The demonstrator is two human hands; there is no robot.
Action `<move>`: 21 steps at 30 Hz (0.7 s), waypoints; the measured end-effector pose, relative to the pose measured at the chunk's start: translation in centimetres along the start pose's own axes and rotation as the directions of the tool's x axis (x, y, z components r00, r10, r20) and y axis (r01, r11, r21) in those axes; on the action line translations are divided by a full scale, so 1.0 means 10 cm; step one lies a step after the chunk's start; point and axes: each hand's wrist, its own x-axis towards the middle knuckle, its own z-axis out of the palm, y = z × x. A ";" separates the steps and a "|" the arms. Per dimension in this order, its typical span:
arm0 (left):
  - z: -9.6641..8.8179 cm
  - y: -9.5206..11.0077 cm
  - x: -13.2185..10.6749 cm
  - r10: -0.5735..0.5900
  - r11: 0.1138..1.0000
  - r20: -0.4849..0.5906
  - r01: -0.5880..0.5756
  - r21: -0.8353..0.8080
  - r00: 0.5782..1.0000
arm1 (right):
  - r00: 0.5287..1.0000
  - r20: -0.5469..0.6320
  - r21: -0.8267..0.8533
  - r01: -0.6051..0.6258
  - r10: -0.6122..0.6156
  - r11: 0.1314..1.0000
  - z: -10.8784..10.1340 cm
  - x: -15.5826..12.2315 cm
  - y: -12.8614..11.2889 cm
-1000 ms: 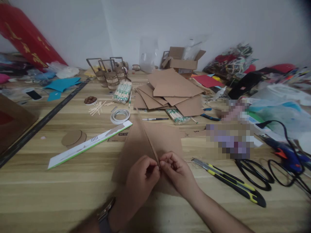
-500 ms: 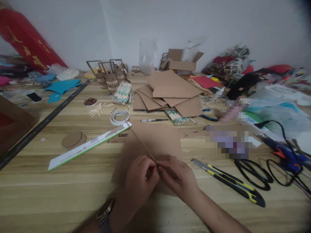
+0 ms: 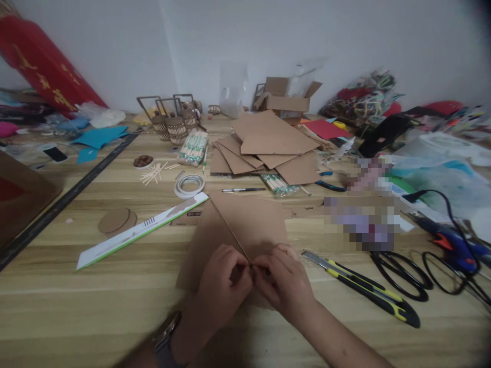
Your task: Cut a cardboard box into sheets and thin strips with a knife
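A thin brown strip (image 3: 230, 230), seemingly cardboard, runs slantwise from the far left down to my fingers. My left hand (image 3: 224, 276) pinches its near end, thumb against forefinger. Close against it, my right hand (image 3: 284, 278) also pinches that end; the fingertips nearly meet and hide the tip. Beneath both hands lies a flat sheet of brown cardboard (image 3: 264, 220). To the left a white strip with a green edge (image 3: 141, 230) lies slanted, its far end by the sheet. A yellow and black utility knife (image 3: 364, 289) rests right of my right hand, blade out.
Cardboard pieces (image 3: 272, 135) are piled at the back, beside bundled wooden sticks (image 3: 194, 147). Small bucket-like models (image 3: 176, 128) stand behind. Cardboard discs (image 3: 115, 220), a white coil (image 3: 190, 185) and a pen (image 3: 243, 190) lie around the sheet. A blue glue gun (image 3: 456, 250) with black cable is at right.
Both hands stay at the strip's near end. My right hand's fingers have curled in a little more, and the strip has shifted slightly to the right.
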 end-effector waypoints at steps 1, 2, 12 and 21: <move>-0.01 0.00 0.01 -0.015 1.000 0.008 0.015 -0.022 1.000 | 1.000 -0.002 0.013 -0.001 0.001 1.000 0.00 0.00 0.00; -0.01 0.01 0.01 -0.021 0.999 0.008 0.022 -0.036 1.000 | 1.000 -0.004 0.028 -0.004 0.004 1.000 0.00 0.01 0.00; -0.01 -0.02 -0.01 0.043 0.999 -0.027 -0.042 0.028 0.999 | 0.999 -0.028 0.059 0.016 -0.015 0.998 -0.02 0.02 -0.02; -0.01 -0.05 0.00 0.173 0.970 -0.035 -0.164 0.178 0.984 | 0.995 0.077 0.150 -0.069 0.058 0.986 -0.01 0.01 0.03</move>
